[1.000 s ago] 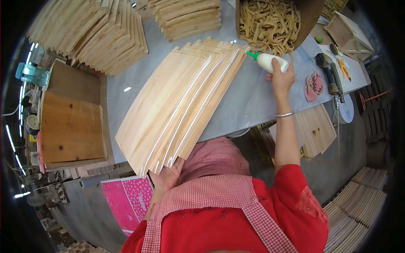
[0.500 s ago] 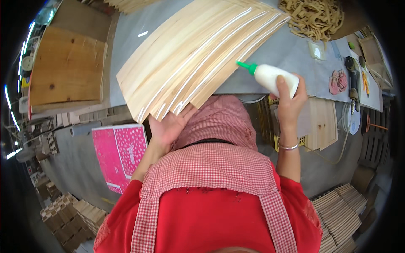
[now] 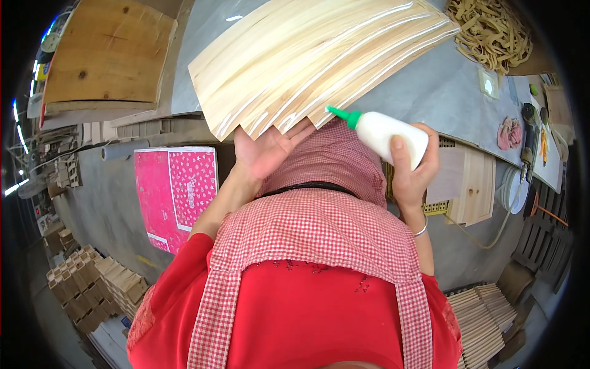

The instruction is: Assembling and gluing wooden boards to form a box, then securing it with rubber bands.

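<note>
A: From the head camera, what are the hands on?

B: The right hand (image 3: 410, 165) is wrapped around a white plastic glue bottle with a green nozzle (image 3: 380, 131), thumb across its near side, fingers curled behind it. The bottle lies nearly level, its nozzle pointing left at the near edge of a fanned stack of thin pale wooden boards (image 3: 319, 58).

A: And the other one?

B: The left hand (image 3: 267, 147) is open, palm up, fingers spread wide and tucked under the overhanging near edge of that stack. The fingertips are hidden beneath the boards, so the hand touches them from below rather than gripping them.

A: Where does the stack sit?

B: On the grey bench (image 3: 442, 92), jutting past its near edge towards the person. Wet shiny lines run along the boards' long edges. The nozzle tip is just beside the stack's edge, to the right of the left hand; whether it touches, I cannot tell.

A: How are the arms?

B: Both forearms rise from red sleeves, either side of a red-and-white checked apron (image 3: 319, 234). The right wrist, wearing a thin silver bangle (image 3: 421, 231), is bent so that the bottle tips sideways.

A: Around them?

B: A heap of tan wooden strips (image 3: 491, 31) lies far right on the bench, a pink patterned box (image 3: 175, 190) on the floor to the left.
</note>
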`<state>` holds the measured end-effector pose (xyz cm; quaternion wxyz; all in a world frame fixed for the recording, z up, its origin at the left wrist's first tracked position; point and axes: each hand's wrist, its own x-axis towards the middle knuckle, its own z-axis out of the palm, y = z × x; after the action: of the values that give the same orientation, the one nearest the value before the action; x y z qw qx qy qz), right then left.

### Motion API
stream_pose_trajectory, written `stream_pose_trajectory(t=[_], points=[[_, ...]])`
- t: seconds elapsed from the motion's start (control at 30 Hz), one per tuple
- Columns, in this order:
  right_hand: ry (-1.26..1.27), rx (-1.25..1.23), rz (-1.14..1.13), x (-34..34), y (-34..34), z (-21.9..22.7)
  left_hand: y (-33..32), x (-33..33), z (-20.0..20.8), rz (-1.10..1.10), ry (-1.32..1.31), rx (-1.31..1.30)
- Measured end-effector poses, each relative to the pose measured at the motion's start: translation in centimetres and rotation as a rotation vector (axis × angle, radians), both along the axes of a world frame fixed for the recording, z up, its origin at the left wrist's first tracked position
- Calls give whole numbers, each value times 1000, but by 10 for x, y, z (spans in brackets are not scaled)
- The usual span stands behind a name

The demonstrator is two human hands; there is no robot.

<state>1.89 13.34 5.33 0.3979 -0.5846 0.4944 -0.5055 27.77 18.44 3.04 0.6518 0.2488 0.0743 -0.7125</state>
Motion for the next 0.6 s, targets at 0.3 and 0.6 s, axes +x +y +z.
stream_pose_trajectory(t=[0.3,0.6], points=[[-307,118,-48,-12,6,-24,0,-3,-21,126,126,136],[23,-197,-697,-166,-105,-56,8,8,-23,41,-13,195]])
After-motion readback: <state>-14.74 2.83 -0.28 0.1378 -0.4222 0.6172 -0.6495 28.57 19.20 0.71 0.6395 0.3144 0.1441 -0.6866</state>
